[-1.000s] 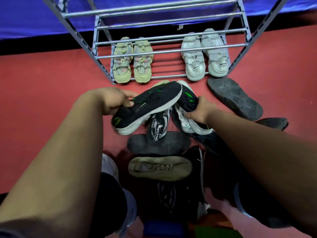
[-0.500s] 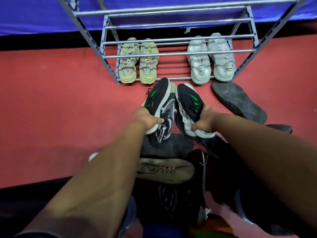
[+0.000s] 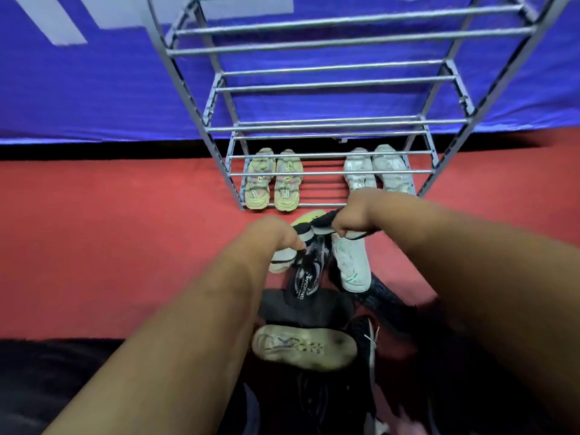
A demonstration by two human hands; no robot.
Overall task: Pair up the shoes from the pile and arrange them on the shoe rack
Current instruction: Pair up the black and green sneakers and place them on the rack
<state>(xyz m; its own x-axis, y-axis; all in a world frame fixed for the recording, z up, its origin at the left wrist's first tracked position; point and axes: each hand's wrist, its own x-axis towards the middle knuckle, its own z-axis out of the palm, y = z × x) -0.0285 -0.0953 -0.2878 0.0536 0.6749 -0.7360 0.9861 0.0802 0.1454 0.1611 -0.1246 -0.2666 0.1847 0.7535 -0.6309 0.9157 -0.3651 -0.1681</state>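
My left hand (image 3: 274, 233) and my right hand (image 3: 356, 215) each grip the heel end of a black sneaker with a white sole. The left-held sneaker (image 3: 302, 228) and the right-held sneaker (image 3: 324, 221) sit side by side, toes towards the shoe rack (image 3: 329, 128), and my hands hide most of both. They hover just in front of the rack's lowest tier, above the shoe pile (image 3: 304, 309). On that tier stand a beige pair (image 3: 273, 183) on the left and a white pair (image 3: 375, 171) on the right.
The pile on the red floor holds a black-and-white knit shoe (image 3: 307, 273), a white shoe with green marks (image 3: 350, 265), an upturned beige sole (image 3: 303, 343) and dark shoes (image 3: 339, 400). The rack's upper tiers hold no shoes. Behind it hangs a blue cloth (image 3: 94, 89).
My left hand turned its sneaker from crosswise to toe-forward beside the right one. Both hands then moved forward towards the rack. The view tilted up, showing more tiers.
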